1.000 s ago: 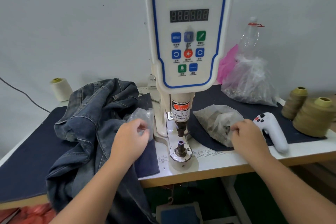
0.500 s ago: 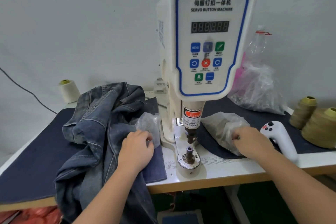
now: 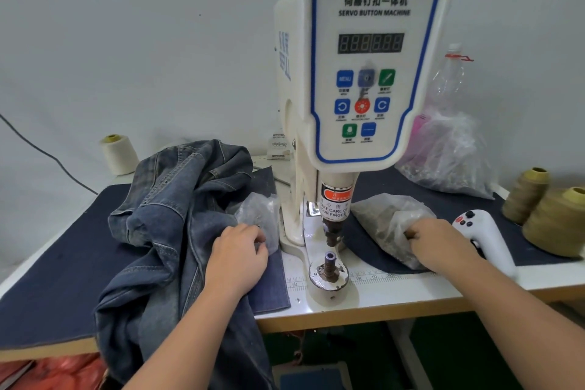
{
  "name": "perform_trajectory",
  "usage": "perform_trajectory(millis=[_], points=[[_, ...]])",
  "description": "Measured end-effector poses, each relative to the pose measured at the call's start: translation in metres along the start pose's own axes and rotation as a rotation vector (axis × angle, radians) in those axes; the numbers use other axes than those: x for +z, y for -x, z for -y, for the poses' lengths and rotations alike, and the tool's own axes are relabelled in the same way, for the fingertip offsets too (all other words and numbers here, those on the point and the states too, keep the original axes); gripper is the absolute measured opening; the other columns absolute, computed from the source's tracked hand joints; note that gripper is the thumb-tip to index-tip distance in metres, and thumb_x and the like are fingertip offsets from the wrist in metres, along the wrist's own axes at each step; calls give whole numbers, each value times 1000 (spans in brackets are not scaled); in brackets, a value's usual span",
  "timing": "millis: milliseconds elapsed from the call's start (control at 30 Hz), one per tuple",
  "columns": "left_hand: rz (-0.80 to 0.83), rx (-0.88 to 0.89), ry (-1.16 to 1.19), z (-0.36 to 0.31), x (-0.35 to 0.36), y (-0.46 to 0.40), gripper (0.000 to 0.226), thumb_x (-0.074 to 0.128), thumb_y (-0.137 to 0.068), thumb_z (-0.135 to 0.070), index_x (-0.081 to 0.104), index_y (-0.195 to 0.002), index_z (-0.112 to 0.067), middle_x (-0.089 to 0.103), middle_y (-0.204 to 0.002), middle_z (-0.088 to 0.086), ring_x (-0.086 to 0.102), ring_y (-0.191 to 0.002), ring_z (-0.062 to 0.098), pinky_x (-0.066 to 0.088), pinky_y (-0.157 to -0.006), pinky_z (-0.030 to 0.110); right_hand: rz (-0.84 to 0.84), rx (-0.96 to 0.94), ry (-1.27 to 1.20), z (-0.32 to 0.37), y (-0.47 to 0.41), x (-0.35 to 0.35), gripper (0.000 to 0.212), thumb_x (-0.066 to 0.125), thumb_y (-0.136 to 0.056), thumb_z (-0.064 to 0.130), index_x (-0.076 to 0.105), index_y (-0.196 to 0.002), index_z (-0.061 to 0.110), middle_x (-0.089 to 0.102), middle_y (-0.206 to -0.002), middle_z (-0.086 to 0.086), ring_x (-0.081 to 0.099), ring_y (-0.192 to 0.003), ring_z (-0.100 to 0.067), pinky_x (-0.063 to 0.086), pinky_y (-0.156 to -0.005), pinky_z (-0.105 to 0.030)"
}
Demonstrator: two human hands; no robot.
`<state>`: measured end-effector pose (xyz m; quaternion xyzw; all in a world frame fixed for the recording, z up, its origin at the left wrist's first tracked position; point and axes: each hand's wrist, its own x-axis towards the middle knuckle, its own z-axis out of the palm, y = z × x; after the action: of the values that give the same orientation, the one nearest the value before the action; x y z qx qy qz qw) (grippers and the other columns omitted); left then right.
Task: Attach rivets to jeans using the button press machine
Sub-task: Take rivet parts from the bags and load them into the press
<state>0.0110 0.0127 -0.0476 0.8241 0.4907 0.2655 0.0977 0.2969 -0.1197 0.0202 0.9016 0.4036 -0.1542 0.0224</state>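
Rivets: both your hands have dropped into the bags, left hand (image 3: 237, 252) and right hand (image 3: 438, 242), fingers curled, picking parts; contents pinched, I cannot tell.

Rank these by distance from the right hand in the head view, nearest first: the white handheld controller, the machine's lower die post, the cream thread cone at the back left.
From the right hand:
1. White handheld controller, just to its right on the dark mat.
2. Lower die post, to its left at the machine's base.
3. Cream thread cone, far left against the wall, beyond the jeans.
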Motion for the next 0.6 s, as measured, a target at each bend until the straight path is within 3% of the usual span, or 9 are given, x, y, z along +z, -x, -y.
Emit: perform_trajectory(millis=[67, 167, 300, 433, 500, 600], points=[[-5, 7, -4, 0, 0, 0, 16, 56, -92, -24, 67, -104, -21, 64, -108, -6, 52, -104, 18, 44, -92, 37, 22, -5, 26, 3, 3, -2, 34, 47, -100, 13, 60, -130, 21, 60, -128, -4, 60, -110, -20, 46, -83, -26], [-10, 10, -6, 0, 1, 0, 16, 56, -93, -24, 67, -104, -21, 65, -107, -6, 52, -102, 18, 45, -91, 37, -84, -35, 14, -2, 5, 6, 28, 46, -98, 13, 66, -118, 15, 66, -114, -7, 64, -103, -25, 53, -87, -32], [-16, 16, -10, 1, 2, -1, 16, 56, -93, -25, 67, -104, -22, 64, -107, -7, 51, -102, 17, 44, -90, 35, -142, -24, -21, -6, -3, 17, 22, 45, -99, 14, 63, -110, 11, 66, -107, -6, 65, -96, -24, 48, -71, -29], [-23, 25, -20, 2, 3, -2, 15, 56, -92, -25, 67, -102, -22, 64, -105, -7, 51, -100, 16, 42, -88, 34, -290, -94, -127, -15, -11, 29, 21, 40, -103, 22, 58, -105, 11, 64, -97, -9, 63, -89, -28, 51, -76, -37], [-22, 24, -22, 2, 4, -2, 15, 56, -92, -25, 67, -102, -23, 64, -105, -8, 50, -100, 16, 42, -88, 33, -325, -116, -213, -19, -12, 30, 19, 42, -104, 23, 58, -98, 13, 63, -89, -6, 60, -82, -24, 51, -74, -38], [-24, 27, -25, 3, 5, -2, 14, 56, -92, -25, 67, -101, -23, 64, -105, -8, 50, -99, 16, 42, -87, 33, -522, -178, -356, -21, -5, 33, 19, 49, -101, 23, 60, -86, 16, 61, -79, 1, 56, -75, -17, 48, -66, -38]])
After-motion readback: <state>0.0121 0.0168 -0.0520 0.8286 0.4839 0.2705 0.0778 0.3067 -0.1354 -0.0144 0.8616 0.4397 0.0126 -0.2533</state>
